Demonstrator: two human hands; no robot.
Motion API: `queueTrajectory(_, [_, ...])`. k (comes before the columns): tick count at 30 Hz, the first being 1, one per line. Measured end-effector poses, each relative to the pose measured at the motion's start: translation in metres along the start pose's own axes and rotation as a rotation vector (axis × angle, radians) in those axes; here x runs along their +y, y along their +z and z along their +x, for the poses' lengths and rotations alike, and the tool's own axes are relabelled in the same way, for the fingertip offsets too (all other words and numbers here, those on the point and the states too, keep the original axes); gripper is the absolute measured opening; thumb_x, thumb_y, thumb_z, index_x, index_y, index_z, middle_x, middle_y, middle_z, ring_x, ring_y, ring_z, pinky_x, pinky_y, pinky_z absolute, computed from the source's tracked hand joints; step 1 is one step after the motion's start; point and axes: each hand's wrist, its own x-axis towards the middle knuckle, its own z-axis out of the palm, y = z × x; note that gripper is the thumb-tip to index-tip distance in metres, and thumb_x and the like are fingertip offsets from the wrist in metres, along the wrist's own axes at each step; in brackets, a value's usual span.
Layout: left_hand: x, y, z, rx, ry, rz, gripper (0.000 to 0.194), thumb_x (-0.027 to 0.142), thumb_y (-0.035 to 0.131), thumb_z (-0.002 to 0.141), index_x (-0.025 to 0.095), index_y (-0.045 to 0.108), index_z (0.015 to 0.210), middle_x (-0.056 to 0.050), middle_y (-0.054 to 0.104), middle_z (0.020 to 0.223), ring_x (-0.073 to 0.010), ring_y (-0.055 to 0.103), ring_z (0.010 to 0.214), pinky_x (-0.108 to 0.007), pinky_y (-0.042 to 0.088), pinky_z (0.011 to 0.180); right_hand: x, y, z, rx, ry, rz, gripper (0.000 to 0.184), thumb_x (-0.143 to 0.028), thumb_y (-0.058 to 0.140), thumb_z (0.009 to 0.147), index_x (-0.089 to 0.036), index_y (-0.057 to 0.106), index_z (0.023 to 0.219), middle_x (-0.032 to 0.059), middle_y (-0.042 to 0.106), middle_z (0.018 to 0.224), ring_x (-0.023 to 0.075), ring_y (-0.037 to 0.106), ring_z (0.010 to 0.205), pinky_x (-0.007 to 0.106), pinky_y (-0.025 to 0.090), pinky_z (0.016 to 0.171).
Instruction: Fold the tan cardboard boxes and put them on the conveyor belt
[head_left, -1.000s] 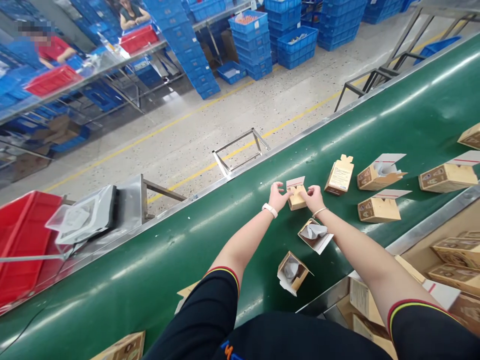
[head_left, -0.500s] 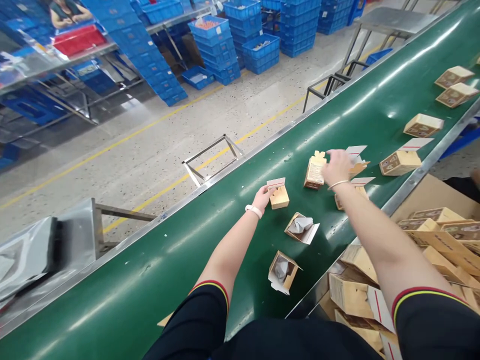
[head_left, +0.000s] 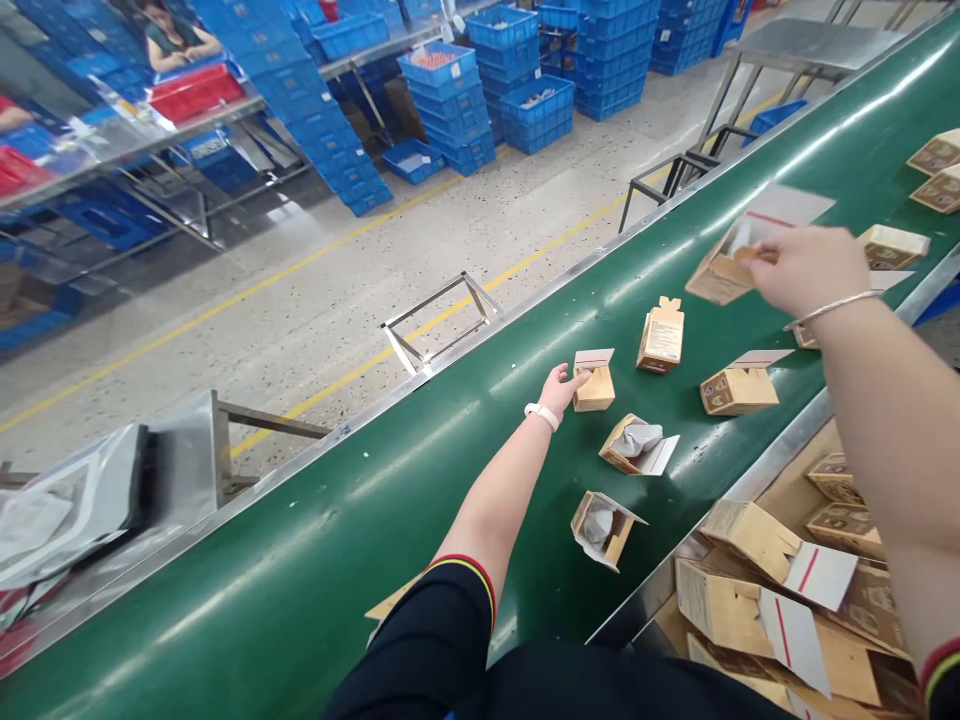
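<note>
While the left hand (head_left: pixel 561 388) touches a small tan cardboard box (head_left: pixel 595 392) on the shiny green belt (head_left: pixel 300 560), and I can't tell if it squeezes, the right hand (head_left: pixel 810 268) has its fingers pinched on an open tan cardboard box (head_left: pixel 718 280), farther away and to the right of the small box. The small box looks partly done, with its tan top folded in but its white paper flap (head_left: pixel 593 357) up, and two brown boxes (head_left: pixel 621 538) with crinkly grey bags (head_left: pixel 599 522), nearer the body than it, are wide open. Half a second ago, the right hand was closer to the small box, while the left hand is still there.
</note>
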Motion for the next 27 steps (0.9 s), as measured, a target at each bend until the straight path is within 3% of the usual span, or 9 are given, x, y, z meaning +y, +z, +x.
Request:
queueTrajectory(3, [0.006,-0.036,-0.026,0.114,0.157,0.013,0.053,0.04,0.074,0.074,0.021,0.054,0.119,-0.015,0.055,0.133,-0.0271,0.054,0.123,-0.039,0.045,0.099,-0.074,-0.041,-0.02,0.052,-0.23,0.017,0.024,-0.034,0.051,0.085,-0.022,0.057,0.066,0.0034,0.048,0.063,0.023,0.056,0.073,0.039,0.046,0.07])
queueTrajectory(5, [0.006,-0.066,-0.045,0.25,0.366,0.058,0.052,0.046,0.064,0.081,0.022,0.049,0.124,-0.015,0.053,0.134,-0.0255,0.054,0.122,-0.039,0.046,0.098,-0.126,-0.038,-0.04,0.002,-0.366,0.023,0.019,-0.028,0.05,0.085,-0.019,0.062,0.072,0.0045,0.056,0.07,0.0218,0.059,0.073,0.034,0.045,0.065])
queueTrajectory(7, [0.001,-0.093,-0.06,0.355,0.614,0.203,0.062,0.051,0.064,0.079,0.023,0.044,0.13,-0.015,0.049,0.139,-0.0273,0.05,0.127,-0.041,0.044,0.1,-0.172,-0.008,-0.065,-0.156,-0.491,0.019,0.018,-0.021,0.049,0.087,-0.017,0.067,0.089,0.0069,0.065,0.085,0.0221,0.062,0.081,0.032,0.046,0.065])
queueTrajectory(10, [-0.016,-0.121,-0.071,0.346,0.909,0.5,0.073,0.055,0.067,0.073,0.021,0.043,0.134,-0.017,0.047,0.141,-0.0314,0.045,0.132,-0.047,0.039,0.106,-0.215,0.063,-0.105,-0.494,-0.727,0.008,0.022,-0.014,0.057,0.082,-0.012,0.065,0.103,0.0131,0.067,0.095,0.023,0.065,0.081,0.032,0.049,0.067])
queueTrajectory(13, [-0.036,-0.132,-0.069,0.238,1.012,0.694,0.057,0.052,0.058,0.08,0.019,0.053,0.126,-0.016,0.058,0.13,-0.0306,0.051,0.126,-0.049,0.038,0.107,-0.212,0.129,-0.136,-0.683,-0.939,0.204,0.018,-0.013,0.061,0.081,-0.013,0.067,0.098,0.0132,0.067,0.097,0.0235,0.065,0.091,0.035,0.052,0.079])
queueTrajectory(17, [-0.052,-0.135,-0.058,0.305,0.984,0.748,0.066,0.052,0.058,0.08,0.017,0.046,0.135,-0.02,0.052,0.138,-0.0311,0.047,0.131,-0.049,0.04,0.105,-0.157,0.182,-0.147,-0.536,-0.786,0.592,0.049,-0.028,0.064,0.082,-0.018,0.054,0.129,0.014,0.061,0.122,0.0248,0.062,0.105,0.041,0.054,0.088])
queueTrajectory(21, [-0.058,-0.131,-0.054,0.261,0.866,0.875,0.068,0.043,0.053,0.085,0.014,0.035,0.143,-0.021,0.045,0.144,-0.0291,0.044,0.135,-0.046,0.039,0.103,-0.118,0.207,-0.135,-0.607,-0.9,0.539,0.059,-0.031,0.065,0.082,-0.024,0.048,0.138,0.0107,0.05,0.14,0.0313,0.047,0.128,0.051,0.045,0.102])
queueTrajectory(24, [-0.057,-0.124,-0.055,0.119,0.767,1.054,0.058,0.036,0.049,0.087,0.015,0.041,0.141,-0.019,0.051,0.14,-0.0284,0.048,0.132,-0.046,0.037,0.101,-0.121,0.214,-0.13,-0.66,-0.97,0.441,0.062,-0.029,0.066,0.081,-0.028,0.047,0.14,0.0061,0.041,0.148,0.033,0.035,0.138,0.056,0.043,0.103])
queueTrajectory(27, [-0.045,-0.12,-0.055,0.133,0.772,1.171,0.059,0.042,0.053,0.085,0.016,0.047,0.138,-0.019,0.049,0.142,-0.0314,0.04,0.137,-0.047,0.034,0.099,-0.129,0.212,-0.128,-0.678,-1.041,0.47,0.067,-0.027,0.067,0.08,-0.023,0.044,0.142,0.0082,0.036,0.151,0.0306,0.029,0.141,0.053,0.038,0.109])
